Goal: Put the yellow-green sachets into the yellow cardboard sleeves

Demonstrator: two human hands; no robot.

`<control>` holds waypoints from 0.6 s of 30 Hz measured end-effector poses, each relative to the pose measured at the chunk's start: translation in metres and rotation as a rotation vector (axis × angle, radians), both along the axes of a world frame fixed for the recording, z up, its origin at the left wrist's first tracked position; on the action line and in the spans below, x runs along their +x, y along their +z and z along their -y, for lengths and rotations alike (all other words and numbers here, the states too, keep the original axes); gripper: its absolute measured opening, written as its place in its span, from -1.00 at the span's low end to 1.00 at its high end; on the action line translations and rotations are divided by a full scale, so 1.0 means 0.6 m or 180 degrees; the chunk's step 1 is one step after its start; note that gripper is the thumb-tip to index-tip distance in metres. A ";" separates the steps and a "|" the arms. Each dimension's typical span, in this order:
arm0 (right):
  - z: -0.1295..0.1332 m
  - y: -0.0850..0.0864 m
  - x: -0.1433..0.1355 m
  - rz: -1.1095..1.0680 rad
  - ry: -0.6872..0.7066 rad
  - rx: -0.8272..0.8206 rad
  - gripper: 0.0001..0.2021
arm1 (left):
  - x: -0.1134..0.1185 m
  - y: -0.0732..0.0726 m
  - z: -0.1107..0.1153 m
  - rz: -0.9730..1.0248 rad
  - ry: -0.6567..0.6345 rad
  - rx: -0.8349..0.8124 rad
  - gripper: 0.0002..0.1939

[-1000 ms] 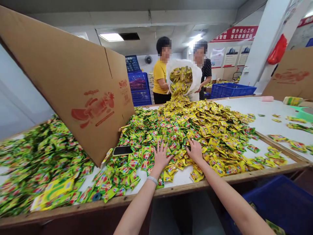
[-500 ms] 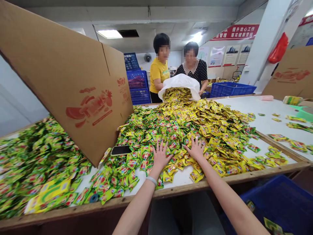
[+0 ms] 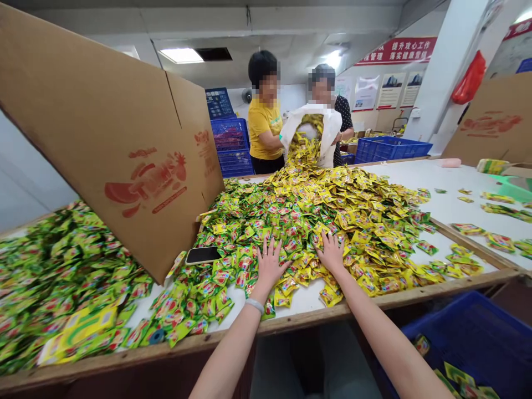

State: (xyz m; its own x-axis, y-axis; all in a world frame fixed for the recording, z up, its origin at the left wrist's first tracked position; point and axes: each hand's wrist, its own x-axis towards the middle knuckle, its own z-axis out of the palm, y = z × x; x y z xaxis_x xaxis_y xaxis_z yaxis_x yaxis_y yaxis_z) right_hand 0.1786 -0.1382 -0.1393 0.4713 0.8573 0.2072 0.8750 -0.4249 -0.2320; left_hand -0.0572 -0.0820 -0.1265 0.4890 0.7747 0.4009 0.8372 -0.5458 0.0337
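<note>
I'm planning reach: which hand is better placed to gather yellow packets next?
Probably the right hand: it is at the yellow packets, piled mostly on its side. The left hand is nearer the green packets.

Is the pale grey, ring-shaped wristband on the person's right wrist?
No, the pale grey, ring-shaped wristband circles the wrist of the left hand, while the wrist of the right hand is bare.
</note>
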 end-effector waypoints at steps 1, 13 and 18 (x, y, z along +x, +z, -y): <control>0.000 0.000 0.000 0.0000 0.0002 -0.0005 -0.34 | 0.000 0.000 0.000 -0.0001 0.0007 0.0002 -0.20; 0.001 -0.001 0.001 -0.0021 0.0011 0.0015 -0.34 | 0.000 0.000 0.001 -0.0014 -0.0008 0.0001 -0.19; 0.000 -0.002 0.002 -0.0030 0.0000 0.0019 -0.34 | 0.001 0.002 0.001 -0.0017 -0.0015 -0.0050 -0.19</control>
